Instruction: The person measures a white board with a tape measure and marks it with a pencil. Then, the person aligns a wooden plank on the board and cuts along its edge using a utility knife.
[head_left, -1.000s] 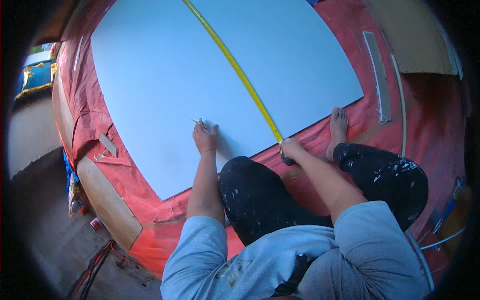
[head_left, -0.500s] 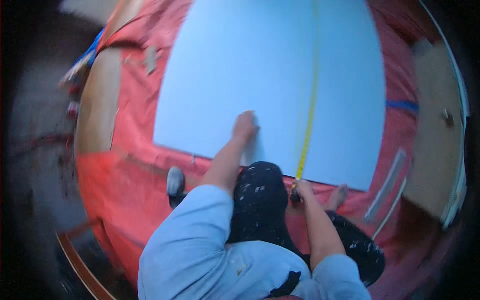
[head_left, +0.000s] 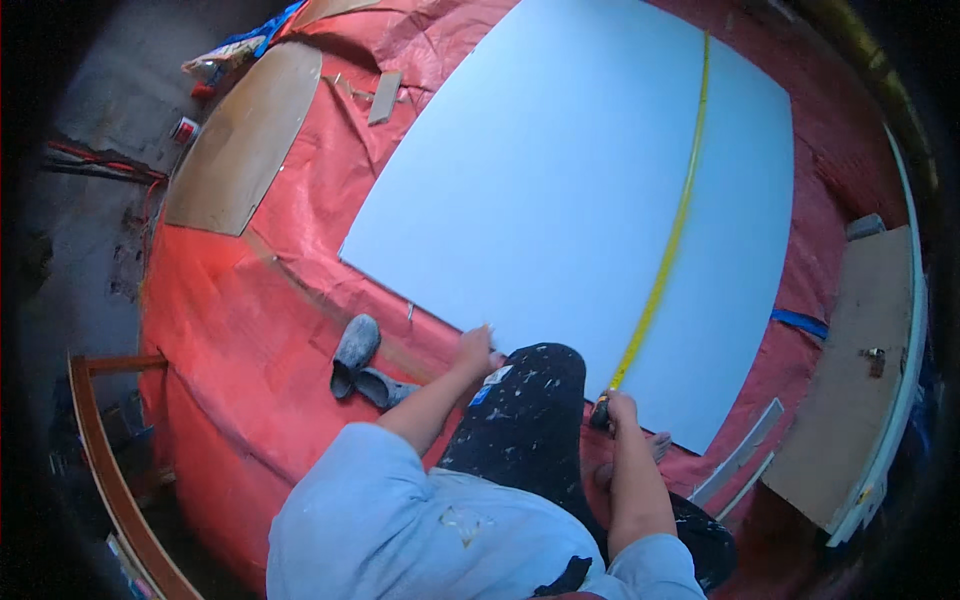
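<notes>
A large white sheet (head_left: pixel 560 180) lies on the red covering, with a yellow tape measure (head_left: pixel 680 210) stretched over it from near me to the far edge. My right hand (head_left: pixel 620 412) grips the tape's dark case at the sheet's near edge. My left hand (head_left: pixel 474 350) is closed on a small pale pencil-like thing, too blurred to name surely, beside my paint-spotted left knee (head_left: pixel 520 400) at the same edge. My bare right foot is partly hidden behind the right arm.
Grey clogs (head_left: pixel 355 350) rest on the red covering (head_left: pixel 250 350). Boards lie left (head_left: pixel 240 140) and right (head_left: pixel 835 370), with a narrow strip (head_left: pixel 735 450) near my right leg. A wooden frame (head_left: pixel 100 430) stands at lower left, beside grey floor (head_left: pixel 90 250).
My left hand has drawn back from the sheet's surface to its near edge. The view has swung, bringing the clogs into sight. My right hand still grips the tape case.
</notes>
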